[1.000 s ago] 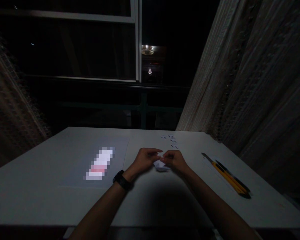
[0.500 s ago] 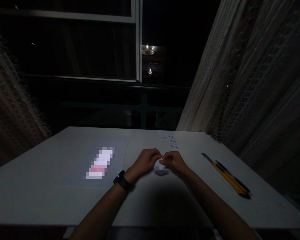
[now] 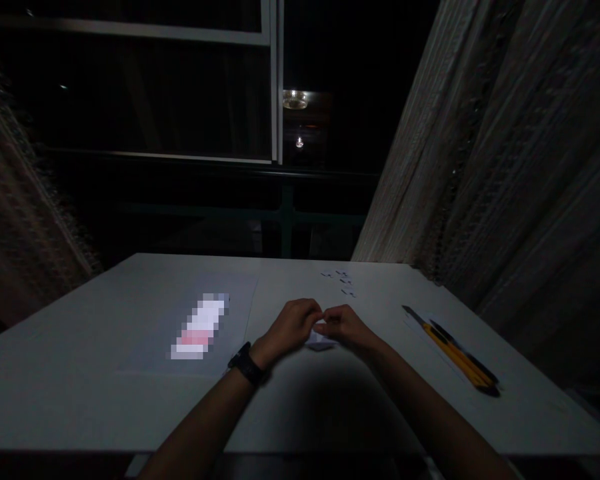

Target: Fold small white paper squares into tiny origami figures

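A small folded piece of white paper point(image 3: 320, 342) lies on the white table point(image 3: 80, 387) near its middle. My left hand point(image 3: 294, 324), with a black watch on the wrist, and my right hand point(image 3: 347, 325) meet over the paper. Both pinch its upper edge with curled fingers, fingertips almost touching. Most of the paper is hidden under my fingers.
A yellow utility knife point(image 3: 453, 353) and a dark pen lie on a paper strip at the right. Several tiny paper scraps point(image 3: 343, 280) sit beyond my hands. A large sheet with a blurred patch point(image 3: 200, 327) lies to the left. Curtains hang on both sides of a dark window.
My fingers have closed tighter over the paper and pressed it lower and flatter onto the table; less of it shows than before. Both hands have shifted slightly nearer to me.
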The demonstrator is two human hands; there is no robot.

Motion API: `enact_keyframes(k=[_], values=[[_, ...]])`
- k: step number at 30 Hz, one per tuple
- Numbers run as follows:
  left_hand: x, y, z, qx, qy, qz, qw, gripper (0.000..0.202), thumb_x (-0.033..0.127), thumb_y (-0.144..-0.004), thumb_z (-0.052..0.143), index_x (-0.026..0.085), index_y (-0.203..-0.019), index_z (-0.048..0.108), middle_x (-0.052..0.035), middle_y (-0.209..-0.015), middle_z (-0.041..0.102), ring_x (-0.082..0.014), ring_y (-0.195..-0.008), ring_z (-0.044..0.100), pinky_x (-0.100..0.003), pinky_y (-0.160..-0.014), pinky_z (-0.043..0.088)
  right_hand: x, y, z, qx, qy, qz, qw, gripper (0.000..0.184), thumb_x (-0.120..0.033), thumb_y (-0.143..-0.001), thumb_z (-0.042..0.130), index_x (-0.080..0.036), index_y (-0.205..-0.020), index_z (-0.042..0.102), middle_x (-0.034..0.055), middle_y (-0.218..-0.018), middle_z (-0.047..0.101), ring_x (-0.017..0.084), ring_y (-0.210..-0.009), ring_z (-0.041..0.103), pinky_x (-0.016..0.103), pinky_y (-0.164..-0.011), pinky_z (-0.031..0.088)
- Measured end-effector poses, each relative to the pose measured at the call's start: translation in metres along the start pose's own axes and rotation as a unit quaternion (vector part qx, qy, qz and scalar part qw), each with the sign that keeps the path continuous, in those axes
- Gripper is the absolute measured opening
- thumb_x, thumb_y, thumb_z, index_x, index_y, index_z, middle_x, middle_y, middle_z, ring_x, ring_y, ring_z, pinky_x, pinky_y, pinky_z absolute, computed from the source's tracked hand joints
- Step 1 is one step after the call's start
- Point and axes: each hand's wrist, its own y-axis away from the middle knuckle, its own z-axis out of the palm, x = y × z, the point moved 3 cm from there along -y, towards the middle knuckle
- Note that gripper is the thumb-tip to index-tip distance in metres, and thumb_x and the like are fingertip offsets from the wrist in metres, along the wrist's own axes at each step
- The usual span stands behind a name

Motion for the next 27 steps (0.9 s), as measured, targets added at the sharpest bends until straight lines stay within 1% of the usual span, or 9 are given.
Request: enact_keyframes(k=[2, 8, 15, 19, 22, 24, 27], values=[[0.0, 0.0, 0.0, -0.006, -0.001, 0.003, 1.0, 0.019, 0.019, -0.084, 0.042, 0.015, -0.078, 0.059, -0.0029, -0.075, 0.062, -0.0122, -0.07, 0.055, -0.022, -0.063, 0.039, 0.001, 0.0, 0.001, 0.006, -0.001, 0.011, 1.0, 0.029, -0.035, -0.052, 0.072, -0.014, -0.048, 0.052, -0.0082, -0.041, 0.036, 0.005, -0.041, 0.031, 0.022, -0.043, 0.023], [0.004, 0.0, -0.001, -0.013, 0.011, 0.003, 1.0, 0.02, 0.022, -0.084, 0.042, 0.016, -0.079, 0.06, -0.002, -0.074, 0.062, -0.0118, -0.069, 0.055, -0.022, -0.064, 0.039, 0.003, 0.0, 0.001, 0.032, -0.032, 0.036, 0.998, 0.029, -0.032, -0.046, 0.074, -0.015, -0.044, 0.051, -0.0064, -0.04, 0.043, 0.006, -0.04, 0.035, 0.022, -0.044, 0.025], [0.001, -0.001, 0.001, -0.023, 0.05, -0.05, 0.997, 0.022, 0.027, -0.083, 0.044, 0.016, -0.078, 0.062, -0.0023, -0.073, 0.064, -0.0126, -0.069, 0.056, -0.022, -0.062, 0.039, 0.005, 0.001, -0.001, 0.04, -0.03, 0.042, 0.998, 0.029, -0.03, -0.043, 0.075, -0.015, -0.041, 0.05, -0.0069, -0.037, 0.042, 0.005, -0.039, 0.034, 0.022, -0.043, 0.024], [-0.005, -0.001, 0.003, -0.012, 0.067, -0.091, 0.994, 0.028, 0.04, -0.077, 0.051, 0.014, -0.082, 0.063, -0.0018, -0.071, 0.063, -0.0124, -0.064, 0.055, -0.022, -0.056, 0.038, 0.007, 0.0, -0.001, 0.04, -0.05, 0.051, 0.997, 0.023, -0.026, -0.041, 0.075, -0.014, -0.044, 0.055, -0.0052, -0.04, 0.048, 0.007, -0.041, 0.039, 0.022, -0.045, 0.028], [-0.009, -0.001, 0.005, -0.023, 0.055, -0.104, 0.993, 0.035, 0.047, -0.073, 0.054, 0.013, -0.073, 0.064, -0.0006, -0.062, 0.06, -0.0115, -0.057, 0.051, -0.021, -0.051, 0.035, 0.009, -0.001, -0.001, 0.034, -0.062, 0.048, 0.996, 0.02, -0.025, -0.042, 0.074, -0.013, -0.048, 0.059, -0.004, -0.043, 0.052, 0.008, -0.043, 0.043, 0.023, -0.046, 0.031], [-0.011, -0.001, 0.007, -0.029, 0.065, -0.104, 0.992, 0.035, 0.046, -0.074, 0.053, 0.012, -0.068, 0.064, -0.0007, -0.059, 0.059, -0.0113, -0.057, 0.051, -0.021, -0.051, 0.034, 0.011, -0.002, -0.002, 0.036, -0.056, 0.047, 0.997, 0.021, -0.025, -0.043, 0.075, -0.013, -0.047, 0.059, -0.0044, -0.042, 0.051, 0.008, -0.043, 0.043, 0.022, -0.046, 0.03], [-0.013, -0.002, 0.007, -0.023, 0.084, -0.112, 0.99, 0.032, 0.042, -0.074, 0.053, 0.012, -0.068, 0.065, -0.0014, -0.06, 0.061, -0.0117, -0.059, 0.052, -0.021, -0.053, 0.036, 0.012, -0.002, -0.002, 0.034, -0.046, 0.045, 0.997, 0.022, -0.026, -0.043, 0.075, -0.013, -0.047, 0.058, -0.0046, -0.041, 0.05, 0.007, -0.041, 0.042, 0.022, -0.045, 0.03]])
